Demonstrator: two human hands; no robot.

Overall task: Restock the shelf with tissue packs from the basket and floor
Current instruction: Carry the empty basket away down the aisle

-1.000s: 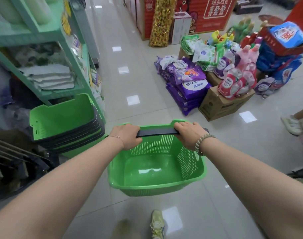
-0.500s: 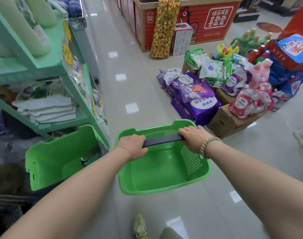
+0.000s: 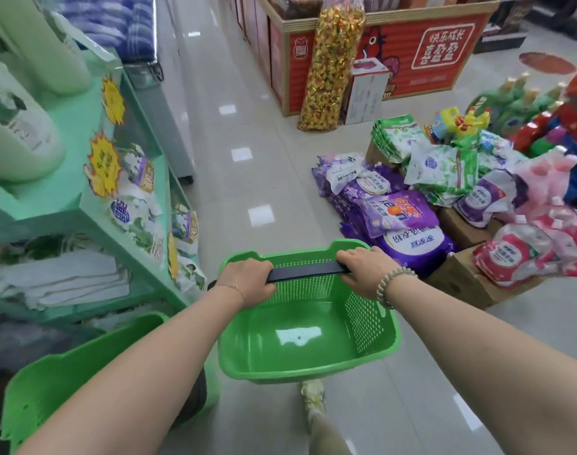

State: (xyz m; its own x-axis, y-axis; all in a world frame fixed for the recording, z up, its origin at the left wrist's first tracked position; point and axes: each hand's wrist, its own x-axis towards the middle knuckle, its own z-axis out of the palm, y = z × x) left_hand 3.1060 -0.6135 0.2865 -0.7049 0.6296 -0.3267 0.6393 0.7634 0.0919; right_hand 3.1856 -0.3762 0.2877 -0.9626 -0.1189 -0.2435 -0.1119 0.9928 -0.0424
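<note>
I hold a green plastic basket (image 3: pixel 300 349) off the floor by its black handle (image 3: pixel 305 274). My left hand (image 3: pixel 246 282) grips the handle's left end and my right hand (image 3: pixel 367 272) grips its right end. The basket has nothing inside. The green shelf (image 3: pixel 93 205) stands to my left, with white folded packs (image 3: pixel 63 280) on a lower level and tissue packs (image 3: pixel 136 211) hanging at its end. I see no tissue packs on the floor near the basket.
A stack of green baskets (image 3: pixel 73 382) sits at the lower left by the shelf. Purple detergent bags (image 3: pixel 389 211), cardboard boxes (image 3: pixel 461 284) and pouches pile up on the right. A red display stand (image 3: pixel 412 50) is farther back. The tiled aisle runs ahead.
I have walked forward along the aisle with the basket in both hands; the shelf and the stacked baskets have slid toward my left and behind, and the goods pile is nearer.
</note>
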